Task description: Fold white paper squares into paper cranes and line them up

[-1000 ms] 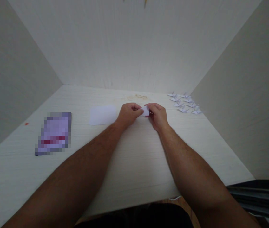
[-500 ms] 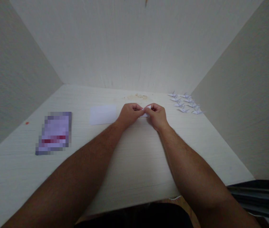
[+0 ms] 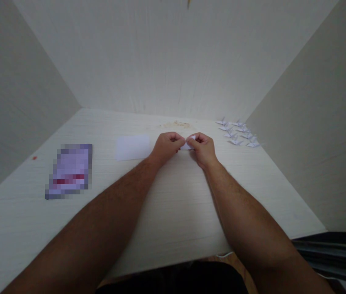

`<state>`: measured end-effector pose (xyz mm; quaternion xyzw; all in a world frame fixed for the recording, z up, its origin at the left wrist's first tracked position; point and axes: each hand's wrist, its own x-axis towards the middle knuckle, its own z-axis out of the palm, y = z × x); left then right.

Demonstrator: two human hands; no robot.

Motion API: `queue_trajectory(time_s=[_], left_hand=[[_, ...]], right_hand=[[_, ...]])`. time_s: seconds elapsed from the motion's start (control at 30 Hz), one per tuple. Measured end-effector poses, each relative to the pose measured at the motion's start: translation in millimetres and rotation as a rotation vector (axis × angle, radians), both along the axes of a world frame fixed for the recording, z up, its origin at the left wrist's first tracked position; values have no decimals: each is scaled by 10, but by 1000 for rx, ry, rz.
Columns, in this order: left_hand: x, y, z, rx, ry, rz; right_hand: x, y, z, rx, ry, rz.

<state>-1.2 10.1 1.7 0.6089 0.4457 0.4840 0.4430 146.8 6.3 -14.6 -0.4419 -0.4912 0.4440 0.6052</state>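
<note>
A small folded piece of white paper (image 3: 186,146) is pinched between my two hands above the middle of the table. My left hand (image 3: 168,148) grips its left side with thumb and fingers closed. On the other side, my right hand (image 3: 202,149) holds it between thumb and curled fingers. Much of the paper is hidden by the fingers, so its exact fold cannot be made out. Left of my left hand lies a flat stack or sheet of white paper (image 3: 132,147).
Several white origami cranes (image 3: 236,141) stand in rows at the back right of the pale table (image 3: 173,228). A blurred purple packet (image 3: 70,169) lies at the left, with a small red bit (image 3: 34,158) beyond it. Walls enclose three sides.
Both hands have stayed nearly in place. The fingertips have parted slightly, and a little more of the folded paper shows between them.
</note>
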Motion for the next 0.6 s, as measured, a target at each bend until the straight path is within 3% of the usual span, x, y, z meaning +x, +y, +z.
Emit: queue_trajectory(time_s=[0.17,0.6], left_hand=[[-21,1,-13,64,67,15],[-32,-29,69,-25,113,-15]], right_hand=[[-11,3,-8,17,-1,5],[-22,-14,40,-34,12,-40]])
